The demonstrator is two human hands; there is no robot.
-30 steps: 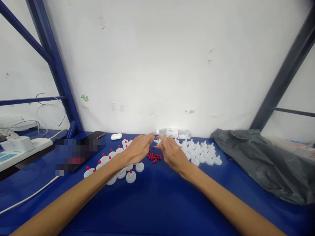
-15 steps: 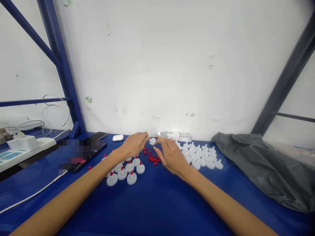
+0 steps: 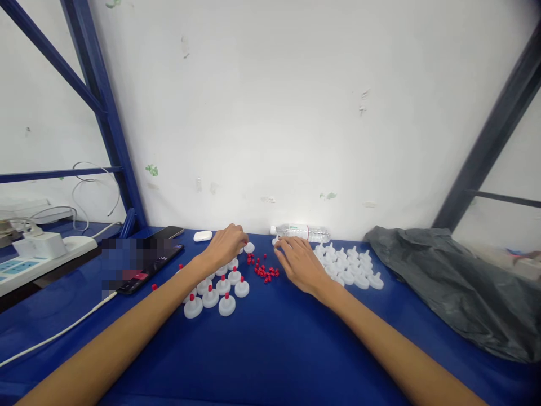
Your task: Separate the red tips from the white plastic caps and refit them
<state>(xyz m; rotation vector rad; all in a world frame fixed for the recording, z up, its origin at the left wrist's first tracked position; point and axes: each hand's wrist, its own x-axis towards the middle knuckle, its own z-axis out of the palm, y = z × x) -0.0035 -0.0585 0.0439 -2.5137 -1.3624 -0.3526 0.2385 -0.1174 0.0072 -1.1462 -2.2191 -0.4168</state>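
My left hand (image 3: 227,246) is at the back of the table, fingers curled down against a white spout cap (image 3: 249,247). In front of and below it stand several round white spout caps with red tips (image 3: 227,305), partly hidden by my left forearm. My right hand (image 3: 299,264) is palm down, with a small white spout cap (image 3: 275,241) at its bent fingertips; the fingers partly cover it. Loose small red tips (image 3: 265,273) lie scattered between the hands. Right of my right hand is a cluster of plain white spout caps (image 3: 347,265).
Against the wall lies a clear plastic bottle (image 3: 310,232). On the left are a white earphone case (image 3: 203,236), a phone (image 3: 163,260) with a white cable and a power strip (image 3: 51,256). Grey-black plastic sheeting (image 3: 448,287) covers the right side of the blue table (image 3: 279,349).
My left hand has moved slightly left, and the white spout cap that was between the hands is now farther left. My right hand has drawn right, away from it.
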